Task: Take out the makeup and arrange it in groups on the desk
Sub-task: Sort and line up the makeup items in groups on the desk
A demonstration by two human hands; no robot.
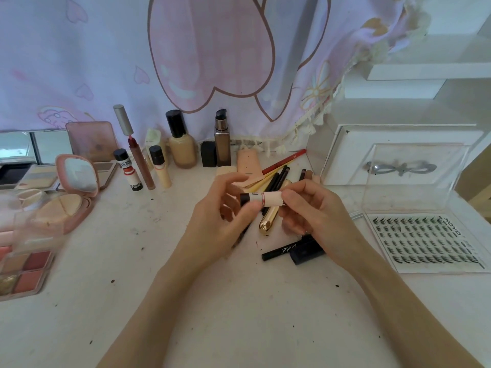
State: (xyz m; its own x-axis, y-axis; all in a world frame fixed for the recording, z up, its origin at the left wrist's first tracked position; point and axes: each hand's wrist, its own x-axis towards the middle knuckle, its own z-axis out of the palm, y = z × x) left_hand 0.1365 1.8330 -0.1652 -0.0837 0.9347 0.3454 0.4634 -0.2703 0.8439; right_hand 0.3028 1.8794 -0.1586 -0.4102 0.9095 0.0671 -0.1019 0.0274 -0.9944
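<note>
Both hands hold a small white tube with a black cap [261,198] sideways above the white desk [239,301]. My left hand [225,224] pinches its capped end and my right hand [316,213] grips the other end. Under them lie a gold tube [268,221], a pile of pencils and brushes [279,173] and black liner tubes [295,251]. Bottles and tubes stand in a row at the back: two foundation bottles [182,144] [221,142], a lip gloss [138,155] and a matching white tube [130,171].
At the left are an open pink cushion compact [71,192], a blush palette [24,272] and eyeshadow palettes [42,176]. A clear lash case [425,235] lies open at the right, before a white drawer box [398,155]. A printed curtain hangs behind.
</note>
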